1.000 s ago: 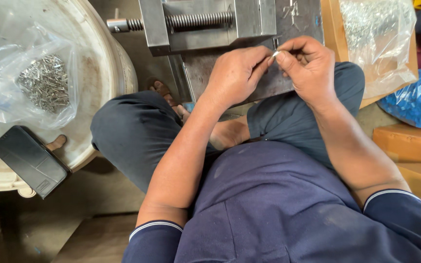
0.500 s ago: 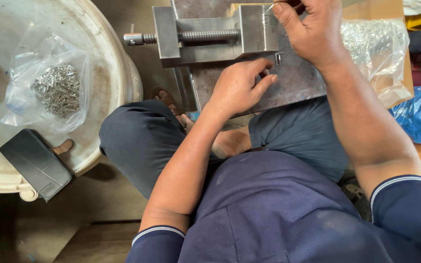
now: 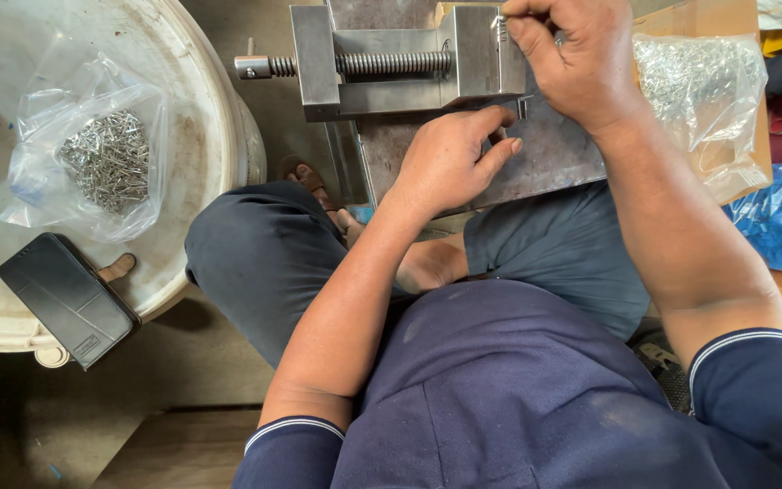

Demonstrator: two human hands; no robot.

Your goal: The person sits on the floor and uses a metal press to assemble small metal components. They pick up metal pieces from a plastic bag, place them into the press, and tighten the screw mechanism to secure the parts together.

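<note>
Steel plate [image 3: 554,158] lies across the person's lap, grey and scuffed, under both hands. White round worktop [image 3: 201,136] sits well to the left of them, bearing a clear bag of small metal pieces [image 3: 106,163] and a black wallet case [image 3: 65,299]. Machine vise [image 3: 391,63], bright steel with a threaded screw running leftward, stands on the plate just above the left hand [image 3: 450,158], which rests curled and loose, fingertips touching the vise base. Right hand [image 3: 576,59] is pinched shut on a small metal part [image 3: 500,18] at the vise top. Another clear bag [image 3: 699,86] lies right of it.
</note>
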